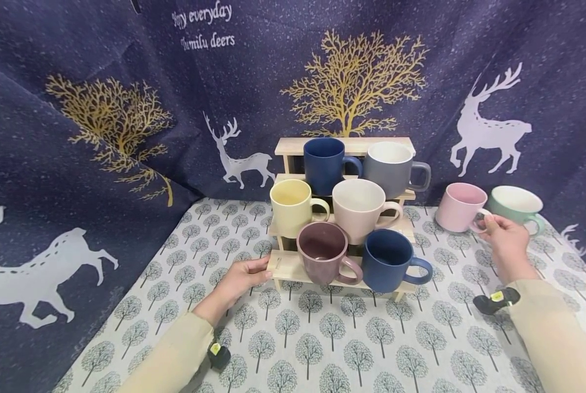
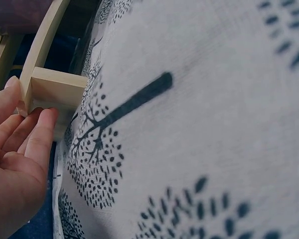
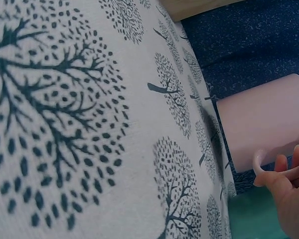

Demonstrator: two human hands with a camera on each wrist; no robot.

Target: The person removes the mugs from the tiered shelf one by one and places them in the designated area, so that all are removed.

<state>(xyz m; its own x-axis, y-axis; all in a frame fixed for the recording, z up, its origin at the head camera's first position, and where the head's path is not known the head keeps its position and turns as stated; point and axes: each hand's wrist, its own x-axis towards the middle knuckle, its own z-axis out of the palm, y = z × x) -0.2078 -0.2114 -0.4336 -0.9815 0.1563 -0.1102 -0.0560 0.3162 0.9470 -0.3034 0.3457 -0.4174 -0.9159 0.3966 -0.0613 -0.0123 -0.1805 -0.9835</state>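
Observation:
My left hand (image 1: 240,279) grips the left end of the lowest step of a tiered wooden rack (image 1: 286,264). In the left wrist view the thumb lies on one side of the board (image 2: 42,47) and the fingertips on the other. At the right, my right hand (image 1: 510,240) pinches the handle of a pink mug (image 1: 459,207), which is upright beside the rack. The right wrist view shows thumb and fingers around that handle, on the side of the pink mug (image 3: 264,117). Just behind the hand is a green mug (image 1: 515,203) with a pale inside.
Mugs fill the rack's steps: navy (image 1: 324,166) and grey (image 1: 387,172) on top, yellow (image 1: 291,210) and pale pink (image 1: 356,210) midway, mauve (image 1: 322,254) and blue (image 1: 387,262) lowest. A tree-print cloth (image 1: 307,349) covers the table; a dark blue curtain (image 1: 253,82) hangs behind.

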